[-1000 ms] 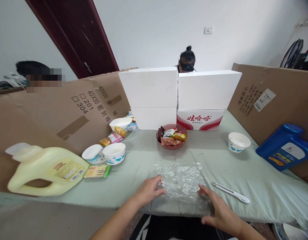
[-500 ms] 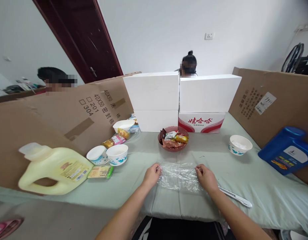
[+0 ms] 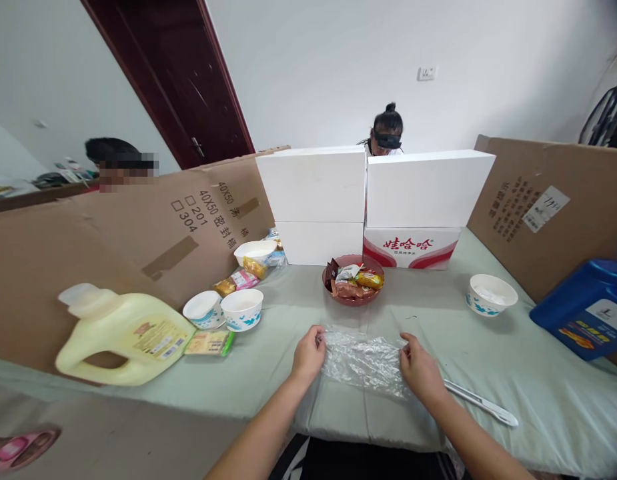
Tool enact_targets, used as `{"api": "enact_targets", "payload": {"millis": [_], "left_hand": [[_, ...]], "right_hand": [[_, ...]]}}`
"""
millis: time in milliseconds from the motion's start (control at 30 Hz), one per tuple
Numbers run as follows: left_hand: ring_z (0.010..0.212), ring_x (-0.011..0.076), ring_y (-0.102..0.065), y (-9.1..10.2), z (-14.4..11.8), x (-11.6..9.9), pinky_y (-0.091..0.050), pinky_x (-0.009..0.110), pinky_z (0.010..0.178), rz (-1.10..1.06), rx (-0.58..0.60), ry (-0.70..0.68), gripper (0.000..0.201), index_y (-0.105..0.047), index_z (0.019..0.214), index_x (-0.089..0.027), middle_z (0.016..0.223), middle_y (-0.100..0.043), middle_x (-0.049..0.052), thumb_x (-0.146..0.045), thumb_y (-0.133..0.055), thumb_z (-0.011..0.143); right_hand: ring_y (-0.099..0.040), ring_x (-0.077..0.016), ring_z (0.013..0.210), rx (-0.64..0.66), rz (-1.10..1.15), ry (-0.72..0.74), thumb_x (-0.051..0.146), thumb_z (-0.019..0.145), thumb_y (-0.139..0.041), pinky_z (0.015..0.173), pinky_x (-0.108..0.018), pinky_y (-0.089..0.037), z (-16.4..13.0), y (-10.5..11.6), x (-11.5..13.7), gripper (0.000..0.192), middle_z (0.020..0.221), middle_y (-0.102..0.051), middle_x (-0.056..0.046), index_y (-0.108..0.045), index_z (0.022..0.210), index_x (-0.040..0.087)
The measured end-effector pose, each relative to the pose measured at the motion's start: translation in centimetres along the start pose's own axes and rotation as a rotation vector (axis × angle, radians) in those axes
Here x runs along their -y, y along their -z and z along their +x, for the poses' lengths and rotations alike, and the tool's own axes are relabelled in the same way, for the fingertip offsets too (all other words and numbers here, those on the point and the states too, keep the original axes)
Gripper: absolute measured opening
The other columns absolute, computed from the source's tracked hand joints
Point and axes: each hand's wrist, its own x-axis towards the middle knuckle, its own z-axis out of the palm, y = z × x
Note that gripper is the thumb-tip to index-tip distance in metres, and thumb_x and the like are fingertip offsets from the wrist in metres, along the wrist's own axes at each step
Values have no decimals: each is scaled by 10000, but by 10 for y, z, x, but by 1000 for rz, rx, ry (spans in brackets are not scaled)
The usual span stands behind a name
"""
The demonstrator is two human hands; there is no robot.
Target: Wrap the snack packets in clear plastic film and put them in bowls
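- Both hands pinch a sheet of clear film (image 3: 364, 360) at its far corners: the left hand (image 3: 308, 355) has its grip closed on the left corner, the right hand (image 3: 422, 371) on the right one.
- The film lies crumpled on the bench (image 3: 268, 347), near its front edge, between the two hands; where its near edge ends is hard to make out against the pale green cloth.
- A white knife (image 3: 481, 403) lies just right of the right hand; its near end is hidden under the wrist.
- Behind the film stands a red bowl (image 3: 353, 283) of wrapped snacks, the packets too small to read.
- To the left are two paper cups (image 3: 224, 309), touching, and a third (image 3: 255, 252) further back with snack packets around it.
- A yellow jug (image 3: 123, 333) lies on its side at the left; a flat packet (image 3: 209, 343) rests by its base.
- A blue jug (image 3: 585, 308) at the right is cut off by the frame edge; a lone cup (image 3: 491, 294) stands near it.
- White boxes (image 3: 373, 200) are stacked at the back, and cardboard walls (image 3: 113, 240) enclose both sides.
- Two other people show only as heads above the barriers.
- A pink thing at bottom left is cut off and blurred.
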Motion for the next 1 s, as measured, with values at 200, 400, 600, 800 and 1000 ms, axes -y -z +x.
{"api": "enact_targets", "payload": {"millis": [200,400,600,800,1000], "left_hand": [[583,150,-593,1,0,2,-424,225,597,-102,29,24,223,-595,775,-178,584,-614,-16,-314,-448,874],[550,155,-561,9,-3,2,-366,232,568,28,-30,59,387,-532,640,-198,530,-573,-13,-401,-378,932],[687,172,-602,6,-6,5,-323,235,608,303,-63,44,186,-592,868,-215,724,-653,13,-273,-434,948],[687,194,-626,-7,-7,15,-366,249,619,497,-48,9,208,-599,961,-197,731,-661,44,-286,-412,974],[924,264,-592,-7,-16,0,-435,358,788,581,-182,-215,211,-608,1031,-147,990,-633,132,-262,-453,945]], "right_hand": [[-650,-198,802,5,111,-51,277,881,-294,741,-305,-470,-6,-9,-10,433,909,-657,-64,-462,1254,135],[-660,-214,769,-2,46,-65,281,887,-288,710,-316,-469,-9,0,-6,445,892,-676,-69,-463,1267,130],[-685,-246,779,84,-179,-62,296,947,-310,676,-337,-474,-13,-1,-2,418,876,-706,-87,-430,1313,134],[-696,-269,839,90,-421,10,254,981,-281,654,-342,-499,-16,-12,-2,401,1016,-698,-165,-456,1315,118],[-695,-246,804,88,-484,57,198,968,-293,617,-316,-493,-16,-14,1,398,1105,-662,-172,-466,1320,125]]}}
